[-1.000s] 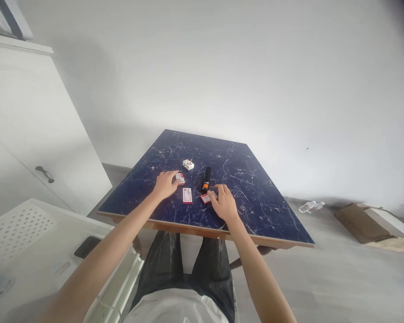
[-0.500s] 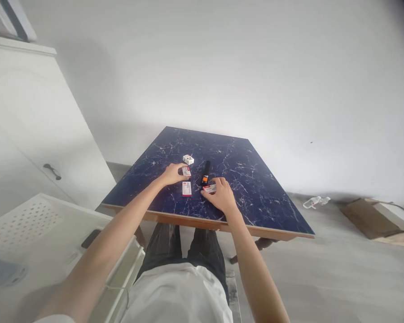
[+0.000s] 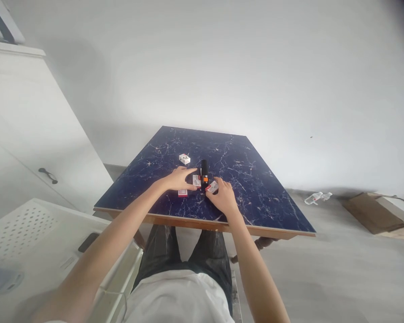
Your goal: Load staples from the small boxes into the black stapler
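My left hand [image 3: 179, 179] grips a small white-and-red box [image 3: 196, 181] between thumb and fingers, close against the left side of a black cylindrical object with an orange patch [image 3: 205, 169]. On the other side, my right hand [image 3: 225, 196] has its thumb and fingers around a second white-and-red box [image 3: 212, 186], tilted at an angle beside the black object's near end. A third such box [image 3: 182, 193] lies under the left wrist, partly covered by it. Farther back sits a white box with dark and red print [image 3: 184, 158].
All of this is on a blue marbled table [image 3: 256, 193] pushed near a wall. A white cabinet [image 3: 23, 125] and a white perforated surface with a dark phone-like object [image 3: 88, 242] stand left. Plastic bottles [image 3: 313, 198] and a cardboard box [image 3: 366, 213] lie on the floor right.
My left hand has moved right with its box, up to the black object. The right hand's box has turned to a steeper angle, and the black object now stands straighter in view.
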A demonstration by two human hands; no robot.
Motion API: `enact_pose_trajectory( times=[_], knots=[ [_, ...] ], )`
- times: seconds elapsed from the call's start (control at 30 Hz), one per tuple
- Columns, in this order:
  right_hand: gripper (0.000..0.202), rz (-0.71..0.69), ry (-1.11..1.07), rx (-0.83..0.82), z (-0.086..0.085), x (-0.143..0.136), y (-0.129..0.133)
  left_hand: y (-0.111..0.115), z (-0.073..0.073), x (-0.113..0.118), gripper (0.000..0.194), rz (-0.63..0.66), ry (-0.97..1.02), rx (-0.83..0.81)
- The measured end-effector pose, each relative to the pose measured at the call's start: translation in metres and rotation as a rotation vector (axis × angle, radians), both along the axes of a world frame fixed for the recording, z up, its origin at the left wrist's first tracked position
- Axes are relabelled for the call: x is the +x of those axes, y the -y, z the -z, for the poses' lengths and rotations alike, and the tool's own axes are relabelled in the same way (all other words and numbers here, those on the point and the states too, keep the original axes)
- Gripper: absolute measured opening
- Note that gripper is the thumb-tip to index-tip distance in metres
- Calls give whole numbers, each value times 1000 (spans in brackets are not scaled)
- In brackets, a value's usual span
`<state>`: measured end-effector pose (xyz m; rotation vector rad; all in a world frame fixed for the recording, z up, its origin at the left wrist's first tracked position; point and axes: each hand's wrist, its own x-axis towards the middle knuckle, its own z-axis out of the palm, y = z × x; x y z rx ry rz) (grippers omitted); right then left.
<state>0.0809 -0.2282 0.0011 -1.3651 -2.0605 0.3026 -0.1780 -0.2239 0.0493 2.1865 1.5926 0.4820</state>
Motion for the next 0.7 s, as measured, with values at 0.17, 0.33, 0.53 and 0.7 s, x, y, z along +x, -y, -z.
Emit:
enact_pose_trajectory(
  times=[0.17, 0.33, 0.53, 0.7],
  knots=[
    [55, 10, -100, -67, 1, 8, 3, 41, 13, -21, 95, 35, 3, 12],
    [60, 76, -330, -40, -18, 5, -1, 45, 33, -13, 77, -22, 82, 195],
    [62, -353, -1, 196, -64, -41, -22, 44, 33, -17, 77, -85, 109, 311],
    [66, -510, 305, -121, -80, -50, -49, 51, 30, -16, 76, -149, 168, 329]
  ],
)
